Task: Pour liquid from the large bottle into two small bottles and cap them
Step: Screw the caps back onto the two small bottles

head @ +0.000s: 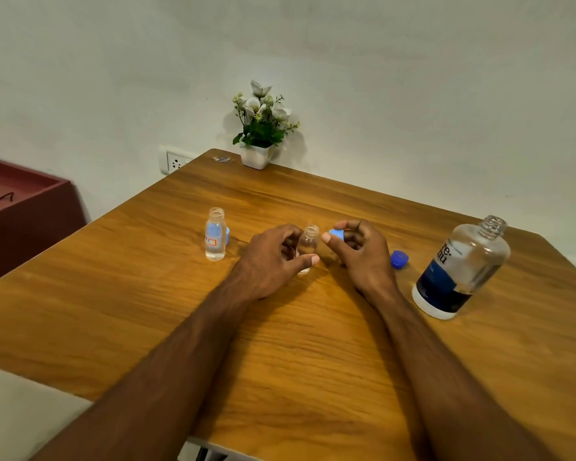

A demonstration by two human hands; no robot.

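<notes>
Pinching a blue cap, the right hand hovers beside the small bottle.

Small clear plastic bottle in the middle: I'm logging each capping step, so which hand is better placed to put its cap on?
The right hand. It already pinches a light blue plastic cap beside the small clear plastic bottle's open neck, while the left hand grips that bottle, steadying it upright.

Left hand curled in a grip, right hand pinching (both forearms extended forward).
</notes>
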